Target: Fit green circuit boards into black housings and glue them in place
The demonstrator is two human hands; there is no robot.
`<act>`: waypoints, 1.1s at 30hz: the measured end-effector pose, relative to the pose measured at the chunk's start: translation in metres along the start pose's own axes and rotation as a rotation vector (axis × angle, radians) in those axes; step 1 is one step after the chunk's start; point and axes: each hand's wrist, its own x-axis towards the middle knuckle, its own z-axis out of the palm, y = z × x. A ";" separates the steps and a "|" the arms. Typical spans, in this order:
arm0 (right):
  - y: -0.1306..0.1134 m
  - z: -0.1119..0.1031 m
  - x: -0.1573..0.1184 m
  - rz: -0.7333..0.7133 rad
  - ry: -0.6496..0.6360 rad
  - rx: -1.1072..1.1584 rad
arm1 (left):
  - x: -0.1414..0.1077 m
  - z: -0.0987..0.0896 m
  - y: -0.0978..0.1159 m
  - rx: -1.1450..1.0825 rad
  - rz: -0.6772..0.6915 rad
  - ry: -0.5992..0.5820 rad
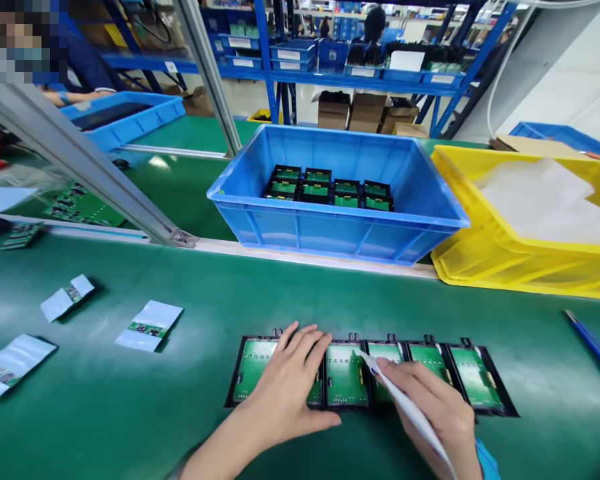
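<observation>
In front of me a row of green circuit boards [343,373] lies in black plastic frames [503,390]. My left hand [290,390] rests on the left part of the row, fingers stretched out, hiding part of the boards beneath. My right hand [437,403] is closed round a long white pen-shaped tool [410,407]. Its narrow tip is at the upper right part of the board just right of my left hand; whether it touches is hard to tell. The right hand covers part of the boards under it.
Behind the row stands a blue bin [330,230] with several framed boards, beside a yellow bin [520,263] holding white sheet material. Small boards in white wrapping [150,323] lie left. A blue pen [593,347] lies right. A metal post [105,173] rises left; a person sits beyond.
</observation>
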 end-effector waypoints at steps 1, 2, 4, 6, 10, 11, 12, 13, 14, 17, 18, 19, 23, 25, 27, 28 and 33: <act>0.001 0.002 -0.001 -0.037 -0.024 -0.041 | 0.000 0.000 0.000 0.002 -0.001 0.002; 0.003 0.003 -0.003 -0.063 -0.042 -0.075 | 0.000 0.000 0.000 0.006 0.000 0.001; 0.007 0.006 -0.006 -0.092 -0.078 -0.133 | 0.001 0.000 0.001 0.014 -0.003 -0.004; 0.011 0.009 -0.009 -0.122 -0.121 -0.182 | 0.001 0.000 0.001 0.022 -0.006 -0.009; 0.015 0.011 -0.011 -0.163 -0.186 -0.235 | 0.003 0.001 0.001 0.016 -0.013 -0.008; 0.015 0.011 -0.011 -0.174 -0.200 -0.245 | 0.003 0.001 0.001 0.010 -0.016 -0.004; 0.016 0.012 -0.010 -0.186 -0.212 -0.255 | 0.003 0.001 0.001 0.003 -0.019 0.001; 0.016 0.012 -0.010 -0.199 -0.219 -0.267 | 0.004 0.001 0.001 -0.001 -0.020 0.008; 0.016 0.013 -0.010 -0.208 -0.226 -0.279 | 0.004 0.001 0.000 -0.003 -0.018 0.013; 0.015 0.014 -0.009 -0.235 -0.238 -0.309 | 0.004 0.001 0.001 0.006 -0.012 0.013; 0.015 0.014 -0.008 -0.241 -0.244 -0.313 | 0.004 0.001 0.001 0.011 -0.011 0.008; 0.015 0.015 -0.008 -0.242 -0.253 -0.314 | 0.004 0.001 0.001 0.016 -0.012 0.002; 0.015 0.014 -0.007 -0.231 -0.262 -0.320 | 0.004 0.002 0.000 0.030 -0.019 -0.009; 0.015 0.013 -0.007 -0.225 -0.280 -0.313 | 0.004 0.002 0.000 0.033 -0.020 -0.012; 0.014 0.012 -0.007 -0.222 -0.299 -0.305 | 0.003 0.002 0.000 0.032 -0.019 -0.016; 0.014 0.011 -0.008 -0.222 -0.300 -0.303 | 0.003 0.002 0.000 0.032 -0.018 -0.016; 0.013 0.008 -0.007 -0.232 -0.283 -0.283 | 0.002 0.002 0.000 0.030 -0.015 -0.012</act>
